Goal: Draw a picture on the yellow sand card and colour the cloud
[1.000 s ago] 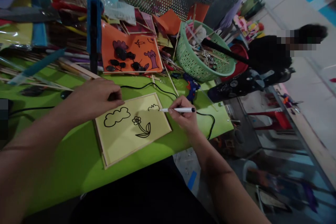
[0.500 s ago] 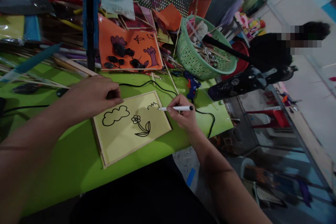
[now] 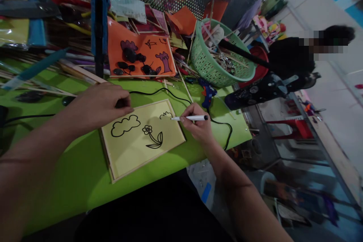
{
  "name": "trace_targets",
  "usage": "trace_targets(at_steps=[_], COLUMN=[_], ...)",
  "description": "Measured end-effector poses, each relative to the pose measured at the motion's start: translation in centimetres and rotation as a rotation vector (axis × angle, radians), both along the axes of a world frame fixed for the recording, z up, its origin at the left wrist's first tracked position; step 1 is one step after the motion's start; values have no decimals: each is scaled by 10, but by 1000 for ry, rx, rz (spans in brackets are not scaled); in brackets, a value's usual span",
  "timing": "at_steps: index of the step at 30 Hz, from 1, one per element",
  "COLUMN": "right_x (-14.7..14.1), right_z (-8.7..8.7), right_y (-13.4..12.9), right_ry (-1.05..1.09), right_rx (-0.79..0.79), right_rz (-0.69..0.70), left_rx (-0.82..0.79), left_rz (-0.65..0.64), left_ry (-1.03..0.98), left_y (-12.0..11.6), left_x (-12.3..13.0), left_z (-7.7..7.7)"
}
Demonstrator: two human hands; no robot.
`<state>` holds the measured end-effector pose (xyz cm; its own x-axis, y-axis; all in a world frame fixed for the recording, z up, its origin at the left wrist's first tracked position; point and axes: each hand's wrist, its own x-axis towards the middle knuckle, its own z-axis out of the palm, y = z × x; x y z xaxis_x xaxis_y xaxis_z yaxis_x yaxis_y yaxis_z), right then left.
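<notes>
A sheet of yellow paper (image 3: pixel 133 159) edged with thin wooden sticks lies at a slant on the green table. It bears a black line drawing of a cloud (image 3: pixel 125 125), a flower (image 3: pixel 153 136) and a short scalloped line at the upper right. My right hand (image 3: pixel 197 123) is closed round a white marker (image 3: pixel 190 118) with a black end, its tip at the scalloped line. At the sheet's upper left edge my left hand (image 3: pixel 103 100) rests with curled fingers, the thumb tip on the stick edging; its other fingertips are partly hidden.
An orange picture panel (image 3: pixel 141 55) with dark stones stands behind the sheet. Right of it are a green basket (image 3: pixel 218 72) of tools and a blue glue gun (image 3: pixel 208 92) with a black cord. Sticks and a blue clamp (image 3: pixel 99 26) crowd the left. A person (image 3: pixel 292 55) is farther off.
Hardly anything differs. The marker tip has shifted very slightly along the end of the scalloped line, and my left hand has stayed at the sheet's edge.
</notes>
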<state>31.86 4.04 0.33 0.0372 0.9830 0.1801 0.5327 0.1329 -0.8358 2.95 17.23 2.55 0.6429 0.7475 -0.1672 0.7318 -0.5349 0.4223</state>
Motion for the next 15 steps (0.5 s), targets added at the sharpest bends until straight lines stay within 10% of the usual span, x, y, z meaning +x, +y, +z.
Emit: trace_targets(at_steps=[15], right_x=[-3], right_z=[4], right_y=[1], right_ry=[-16], right_rx=[-19], right_rz=[-6], left_rx=[0], left_rz=[-15], left_ry=[-40], left_y=[0], left_x=[-3], left_z=[-3])
